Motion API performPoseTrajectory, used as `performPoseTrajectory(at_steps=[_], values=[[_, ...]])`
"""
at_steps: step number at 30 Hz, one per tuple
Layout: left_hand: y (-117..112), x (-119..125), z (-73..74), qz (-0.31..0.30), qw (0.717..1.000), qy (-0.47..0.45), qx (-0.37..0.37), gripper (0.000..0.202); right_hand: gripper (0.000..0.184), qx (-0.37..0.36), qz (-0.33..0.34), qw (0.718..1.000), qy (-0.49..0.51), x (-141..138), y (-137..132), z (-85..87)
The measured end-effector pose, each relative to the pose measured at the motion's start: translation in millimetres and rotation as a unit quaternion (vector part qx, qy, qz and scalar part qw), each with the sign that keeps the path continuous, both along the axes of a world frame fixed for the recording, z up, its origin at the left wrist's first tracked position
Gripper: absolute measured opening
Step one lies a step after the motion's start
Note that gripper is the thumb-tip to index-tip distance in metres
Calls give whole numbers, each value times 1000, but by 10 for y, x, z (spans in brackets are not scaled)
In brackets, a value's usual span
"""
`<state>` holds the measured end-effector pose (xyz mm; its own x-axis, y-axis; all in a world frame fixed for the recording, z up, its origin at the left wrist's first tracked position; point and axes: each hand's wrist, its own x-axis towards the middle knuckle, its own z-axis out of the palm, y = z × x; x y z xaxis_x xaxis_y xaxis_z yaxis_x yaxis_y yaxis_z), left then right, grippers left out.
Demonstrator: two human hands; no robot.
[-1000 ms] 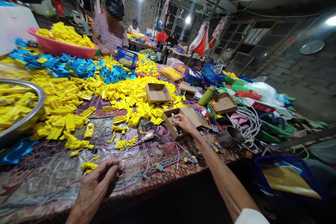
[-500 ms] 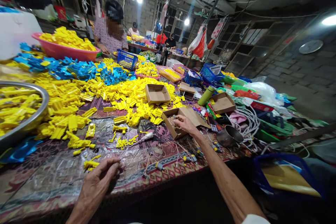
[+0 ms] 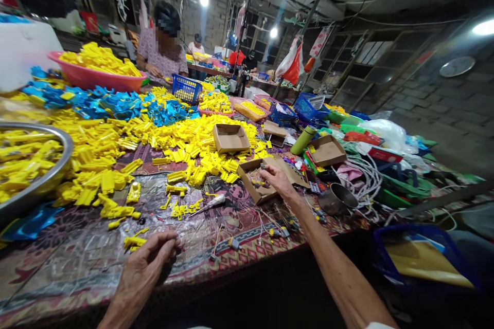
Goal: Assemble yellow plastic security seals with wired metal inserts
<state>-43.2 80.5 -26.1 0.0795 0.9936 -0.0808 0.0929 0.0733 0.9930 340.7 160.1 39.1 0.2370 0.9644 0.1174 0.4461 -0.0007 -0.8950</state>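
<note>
My right hand [image 3: 278, 180] is over an open cardboard box [image 3: 252, 194], its fingers pinched around a small grey part [image 3: 263, 166] whose kind I cannot make out. Small dark parts lie inside the box, partly covered by the hand. On the table's near left, my left hand [image 3: 148, 262] rests with fingers loosely curled and nothing visible in them. Yellow plastic pieces [image 3: 134, 242] lie just beyond it. Between the hands are a screwdriver with a pale handle [image 3: 216, 201] and small wired grey-and-yellow parts, which look like motors [image 3: 233, 243].
A heap of yellow plastic parts [image 3: 185, 141] and blue parts [image 3: 104, 100] covers the table's far side. A metal basin [image 3: 67, 151] stands left. To the right are a green bottle [image 3: 303, 140], a metal cup [image 3: 337, 200] and coiled white cable [image 3: 372, 180]. A co-worker [image 3: 164, 54] sits opposite.
My right hand has lifted slightly and shifted a little right over the box, and a small grey part now shows at its fingertips. My left hand has stayed in place.
</note>
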Motion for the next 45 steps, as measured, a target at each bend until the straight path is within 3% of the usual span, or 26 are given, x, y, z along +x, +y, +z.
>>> performPoseTrajectory(at_steps=[8,10,13,16,19,24,29,34,40,45], values=[[0,83,183,-2,999,-37,-37,44,35,57,9,998,-32,-68,-132,469],[14,137,308,-11,999,-37,-37,41,35,65,21,997,-35,-167,-208,615],[57,236,608,-27,999,-18,1,37,31,63,67,995,-34,-430,-358,776],[104,333,923,-46,996,31,70,31,25,43,154,987,-18,-816,-525,789],[133,388,1064,-68,992,30,104,30,22,-4,240,971,18,-1243,-665,630],[127,287,878,-98,989,11,107,22,22,-21,287,957,47,-1775,-760,242],[83,94,704,-79,995,-15,53,17,21,-47,284,953,97,-1976,-755,50],[92,-27,618,-60,995,-82,-7,20,22,-69,277,942,179,-2024,-741,-78],[97,-219,425,-60,986,-144,-61,23,31,-86,167,963,194,-1888,-643,-258],[96,-360,420,-52,973,-212,-82,25,34,-78,148,966,199,-1788,-574,-364]])
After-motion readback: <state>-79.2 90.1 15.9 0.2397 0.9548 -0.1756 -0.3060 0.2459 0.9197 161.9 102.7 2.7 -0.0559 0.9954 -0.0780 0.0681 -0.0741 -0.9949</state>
